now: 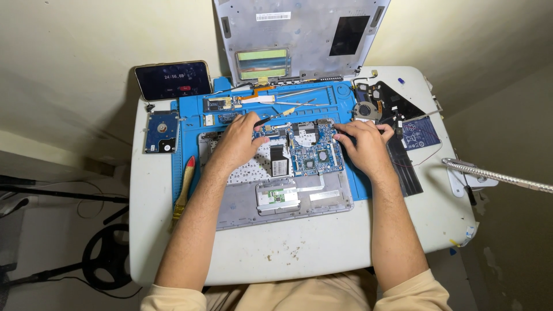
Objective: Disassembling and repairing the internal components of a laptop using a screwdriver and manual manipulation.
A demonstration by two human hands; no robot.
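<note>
Your left hand (239, 141) pinches a screwdriver (275, 117) over the board (311, 151) in the open laptop; right hand (364, 145) fingers press its edge. A slip could gouge traces

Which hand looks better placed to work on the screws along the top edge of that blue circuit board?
Probably the left hand: it already holds a thin screwdriver whose tip points over the top edge of the blue motherboard. The right hand lies flat on the board's right edge, seemingly steadying it, with no tool.
</note>
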